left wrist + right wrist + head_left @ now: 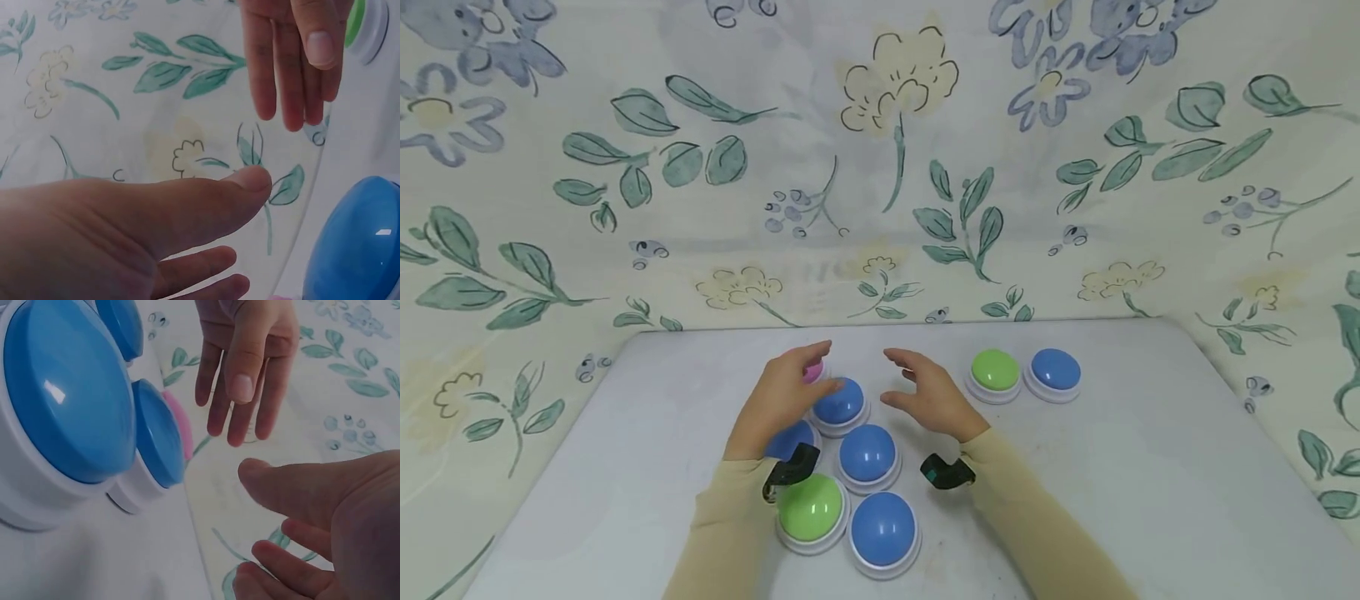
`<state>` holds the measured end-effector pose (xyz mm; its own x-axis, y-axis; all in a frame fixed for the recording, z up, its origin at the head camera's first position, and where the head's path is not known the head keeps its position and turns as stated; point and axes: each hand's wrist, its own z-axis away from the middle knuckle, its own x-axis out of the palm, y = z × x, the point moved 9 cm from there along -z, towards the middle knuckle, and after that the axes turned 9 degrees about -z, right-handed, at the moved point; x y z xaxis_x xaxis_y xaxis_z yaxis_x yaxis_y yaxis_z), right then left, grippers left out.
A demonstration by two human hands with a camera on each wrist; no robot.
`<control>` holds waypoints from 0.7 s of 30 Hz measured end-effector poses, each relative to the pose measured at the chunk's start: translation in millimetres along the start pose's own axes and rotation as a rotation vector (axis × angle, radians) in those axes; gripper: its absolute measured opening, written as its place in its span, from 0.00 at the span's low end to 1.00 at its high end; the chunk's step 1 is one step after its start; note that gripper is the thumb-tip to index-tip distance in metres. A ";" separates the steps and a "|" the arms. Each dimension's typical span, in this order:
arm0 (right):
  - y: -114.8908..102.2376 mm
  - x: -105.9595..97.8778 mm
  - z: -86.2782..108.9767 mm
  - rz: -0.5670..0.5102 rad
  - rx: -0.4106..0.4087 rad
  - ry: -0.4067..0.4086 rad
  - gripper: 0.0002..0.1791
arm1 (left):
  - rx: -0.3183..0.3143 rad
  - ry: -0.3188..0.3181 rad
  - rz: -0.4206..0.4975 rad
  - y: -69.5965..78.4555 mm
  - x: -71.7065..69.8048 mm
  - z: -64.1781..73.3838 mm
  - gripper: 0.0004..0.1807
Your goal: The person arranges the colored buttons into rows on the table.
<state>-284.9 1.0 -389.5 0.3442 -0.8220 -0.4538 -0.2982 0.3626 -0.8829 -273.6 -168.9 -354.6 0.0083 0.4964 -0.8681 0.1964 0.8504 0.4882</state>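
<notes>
- Surface: white tbl (1135, 467), pale top w/ a few faint marks, fills lower half of head frame; near edge cut off at bottom.
- Room: floral cloth (850, 250) behind + both sides, up to top of frame; green leaves, yellow/blue flowers printed.
- L hand (778, 396), ctr-left: thumb + fingers spread apart, nothing held; just above upper blue btn (840, 400).
- R hand (936, 396), ctr: same loose spread, nothing held, facing L hand w/ gap between.
- Btns (domes on white bases), lower ctr: mid blue btn (868, 452), bottom blue btn (883, 530), lower green btn (810, 510). Right of ctr: R green btn (996, 370) beside R blue btn (1056, 369).
- Part hidden: pink btn (813, 372) mostly behind L hand; L blue btn (790, 439) behind L wrist + black wrist unit (793, 467), which also overlaps lower green btn's top.
- Cut off: tan sleeves (722, 533) at bottom edge.
- Wrist views dim. L wrist: blue dome cropped lower right, green one upper right, pink sliver at bottom. R wrist: big blue dome cropped at left, pink mostly behind another blue.
</notes>
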 end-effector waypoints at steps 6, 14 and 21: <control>0.3 14.4 -9.1 -0.061 -0.013 -0.045 0.34 | 0.036 -0.058 0.098 -10.1 3.1 0.7 0.36; -3.9 32.9 -16.3 -0.050 -0.016 -0.144 0.36 | 0.059 -0.115 0.070 -14.0 7.2 3.9 0.39; -2.4 42.1 -21.7 -0.004 -0.011 -0.202 0.37 | 0.071 -0.153 0.045 -14.3 12.7 5.0 0.39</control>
<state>-289.1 -44.0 -403.8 0.5166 -0.7182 -0.4662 -0.3056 0.3539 -0.8839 -271.3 -175.6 -373.1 0.1668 0.4967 -0.8518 0.2611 0.8108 0.5239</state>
